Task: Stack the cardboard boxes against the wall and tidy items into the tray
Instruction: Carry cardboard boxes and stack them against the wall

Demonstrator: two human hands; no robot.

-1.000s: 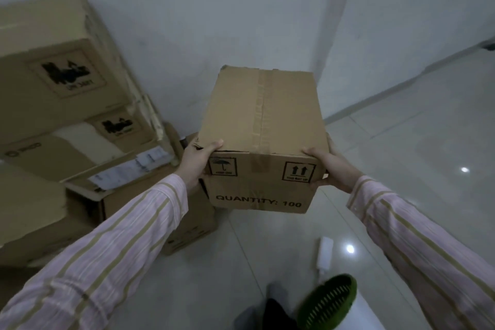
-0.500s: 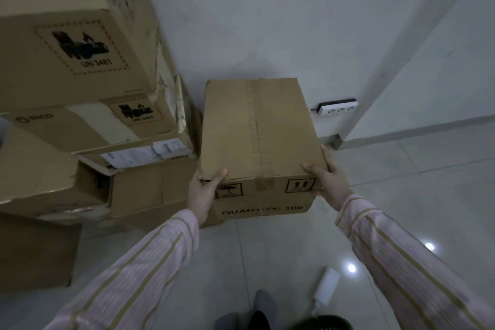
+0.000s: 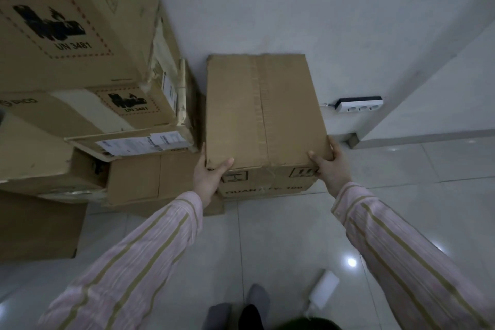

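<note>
Centre frame, left hand (image 3: pixel 208 178) and right hand (image 3: pixel 331 169) grip the taped box (image 3: pixel 263 112) by its near corners; it looks stiff and light.

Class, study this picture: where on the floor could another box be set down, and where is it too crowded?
Free: the tiles right of the held box, below the power strip, and the tiles between the sleeves. Crowded: the left, where stacked boxes leave the left hand little gap.
</note>
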